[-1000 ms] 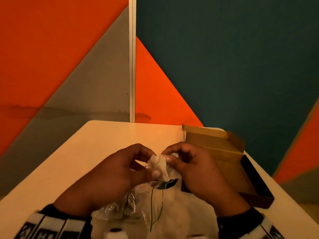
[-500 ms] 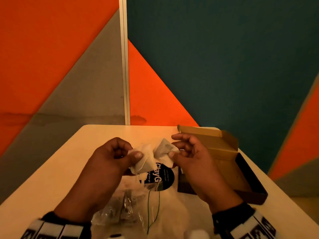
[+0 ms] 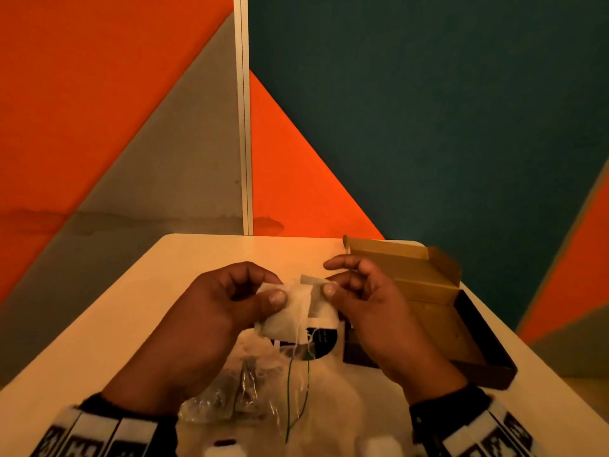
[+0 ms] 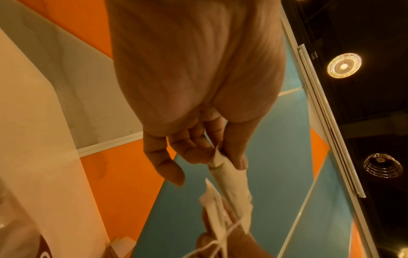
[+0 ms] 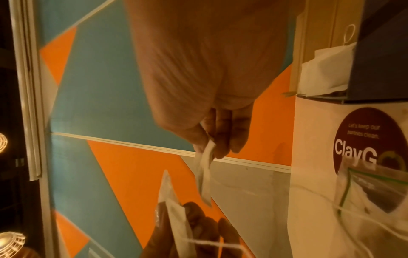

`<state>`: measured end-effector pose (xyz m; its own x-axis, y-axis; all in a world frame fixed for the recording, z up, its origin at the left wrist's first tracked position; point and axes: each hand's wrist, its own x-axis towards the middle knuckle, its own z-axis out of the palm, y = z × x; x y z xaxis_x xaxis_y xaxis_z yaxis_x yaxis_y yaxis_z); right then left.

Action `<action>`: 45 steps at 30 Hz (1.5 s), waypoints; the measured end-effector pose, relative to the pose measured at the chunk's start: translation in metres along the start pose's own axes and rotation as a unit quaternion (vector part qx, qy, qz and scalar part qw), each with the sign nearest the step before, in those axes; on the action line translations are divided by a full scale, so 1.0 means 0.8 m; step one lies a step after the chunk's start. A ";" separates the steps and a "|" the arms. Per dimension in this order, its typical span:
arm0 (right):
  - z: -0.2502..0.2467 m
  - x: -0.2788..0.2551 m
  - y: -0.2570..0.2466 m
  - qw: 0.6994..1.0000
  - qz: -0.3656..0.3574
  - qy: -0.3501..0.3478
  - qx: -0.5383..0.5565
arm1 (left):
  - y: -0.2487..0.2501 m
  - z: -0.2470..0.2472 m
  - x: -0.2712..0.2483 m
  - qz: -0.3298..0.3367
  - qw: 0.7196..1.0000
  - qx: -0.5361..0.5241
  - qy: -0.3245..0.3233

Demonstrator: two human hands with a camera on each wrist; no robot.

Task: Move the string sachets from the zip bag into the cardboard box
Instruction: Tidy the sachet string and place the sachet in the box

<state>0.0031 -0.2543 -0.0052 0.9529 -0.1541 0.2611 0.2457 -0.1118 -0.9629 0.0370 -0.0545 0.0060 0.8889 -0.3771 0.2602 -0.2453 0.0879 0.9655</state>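
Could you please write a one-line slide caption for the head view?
Left hand and right hand each pinch a string sachet above the zip bag, beside the open cardboard box.

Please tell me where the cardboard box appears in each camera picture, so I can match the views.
Head: the cardboard box lies open at right of centre, beside the right hand.
Left wrist: not clearly in view.
Right wrist: top right corner, dark wall, a white sachet against it.
Shared landmark: the white divider strip.
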 end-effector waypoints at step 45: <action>-0.038 0.003 -0.003 0.979 0.027 -0.026 -0.201 | 0.027 -0.009 -0.007 -0.002 0.975 0.207 0.077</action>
<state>-0.0002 -0.2841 -0.0003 0.9731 -0.1206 0.1963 0.1150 -0.4839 -0.8675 0.0296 -0.0441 0.0255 0.9297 -0.2317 0.2863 -0.3489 -0.3051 0.8861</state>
